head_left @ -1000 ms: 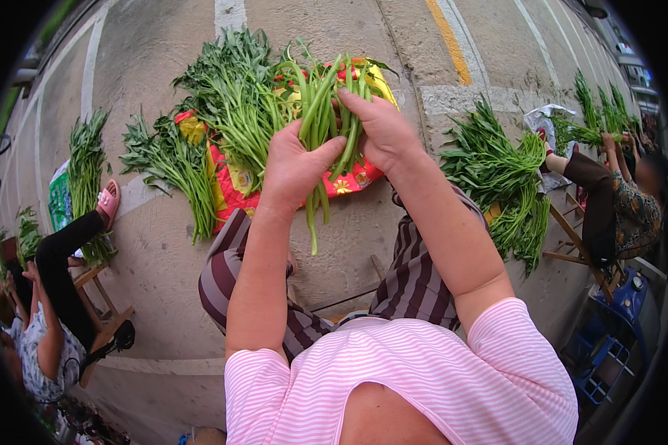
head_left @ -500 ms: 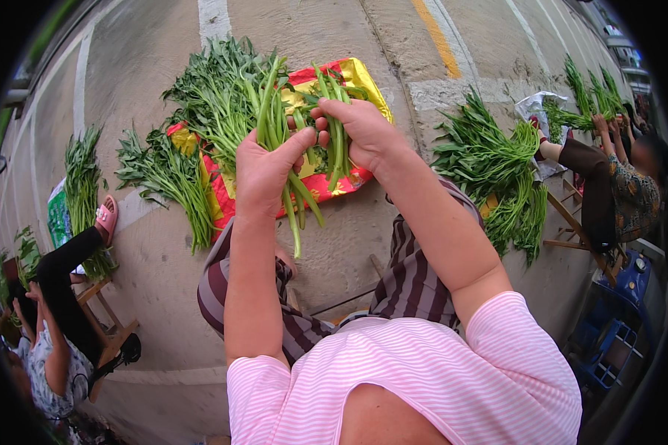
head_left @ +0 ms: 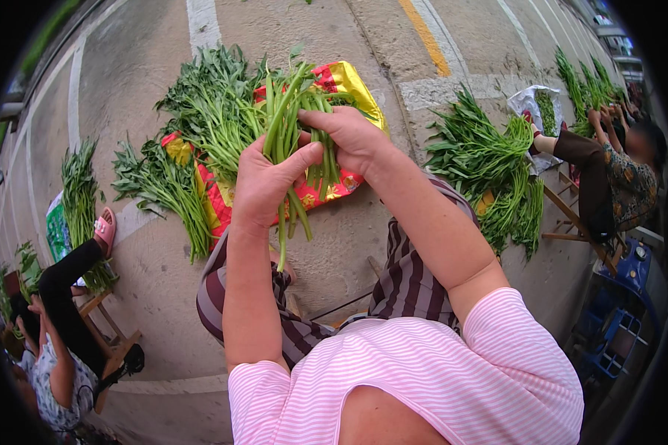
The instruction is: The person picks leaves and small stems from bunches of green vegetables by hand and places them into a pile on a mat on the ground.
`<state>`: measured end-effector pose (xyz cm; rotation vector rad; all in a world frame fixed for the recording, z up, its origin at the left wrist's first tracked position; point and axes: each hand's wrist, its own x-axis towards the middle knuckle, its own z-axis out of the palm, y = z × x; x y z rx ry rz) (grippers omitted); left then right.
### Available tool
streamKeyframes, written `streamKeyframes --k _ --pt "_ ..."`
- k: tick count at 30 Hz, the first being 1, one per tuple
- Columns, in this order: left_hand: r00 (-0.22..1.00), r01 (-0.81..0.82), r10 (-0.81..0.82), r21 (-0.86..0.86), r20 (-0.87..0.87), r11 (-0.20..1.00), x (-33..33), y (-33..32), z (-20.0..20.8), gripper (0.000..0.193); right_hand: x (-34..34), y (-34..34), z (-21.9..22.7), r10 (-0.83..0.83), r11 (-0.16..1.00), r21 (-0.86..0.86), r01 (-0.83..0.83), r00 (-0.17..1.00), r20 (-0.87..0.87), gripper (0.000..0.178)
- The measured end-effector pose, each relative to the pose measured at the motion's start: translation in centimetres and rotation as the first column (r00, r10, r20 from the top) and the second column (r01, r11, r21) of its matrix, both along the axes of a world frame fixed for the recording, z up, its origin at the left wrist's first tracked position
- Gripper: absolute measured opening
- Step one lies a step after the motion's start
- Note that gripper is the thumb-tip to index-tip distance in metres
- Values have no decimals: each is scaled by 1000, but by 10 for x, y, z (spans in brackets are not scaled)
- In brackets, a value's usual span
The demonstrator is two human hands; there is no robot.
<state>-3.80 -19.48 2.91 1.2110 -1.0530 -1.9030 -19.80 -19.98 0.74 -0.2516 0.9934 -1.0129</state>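
Observation:
My left hand (head_left: 263, 180) is closed round a bundle of long green stems (head_left: 282, 126), apparently water spinach, whose cut ends hang below the fist. Close beside it, my right hand (head_left: 355, 142) grips a shorter bunch of stems (head_left: 323, 174) of the same kind. The two bunches almost touch, and the right fingertips are partly hidden behind stems. Beyond my hands, a big heap of leafy water spinach (head_left: 211, 96) rests on a red and gold plastic sheet (head_left: 360, 89). A smaller leafy pile (head_left: 167, 178) lies at its left.
Concrete ground with painted lines (head_left: 424, 37) surrounds the sheet. At right, another heap of greens (head_left: 482, 148) lies by a seated person (head_left: 623, 178) and a blue vehicle (head_left: 627, 274). At left, a second person (head_left: 59, 363) sits on a wooden stool (head_left: 111, 334) near more greens (head_left: 82, 185).
Both hands have come slightly lower, still holding their stems. The right-hand bunch has shifted left, closer to the left-hand bundle. The whole view has tilted a little.

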Motion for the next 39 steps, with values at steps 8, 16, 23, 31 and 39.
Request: streamKeyframes --k 8,16,23,31,39 --pt "901 -344 385 212 -200 915 14 -14 -11 26 -17 -6 6 -78 997 -10 78 995 -54 18" --pt "737 -377 552 441 -390 815 27 -19 -25 25 -30 -11 31 -184 969 -181 169 981 -66 12" --pt "827 -348 465 361 -317 865 22 -18 -28 25 -36 -9 13 -170 985 51 164 975 144 15" --pt "869 -367 439 297 -227 881 16 -15 -23 22 -18 -2 18 -1 994 -106 -33 951 -310 17" --pt "878 -343 402 245 -258 907 9 -12 -27 23 -1 6 6 72 955 -246 -165 936 -345 37"
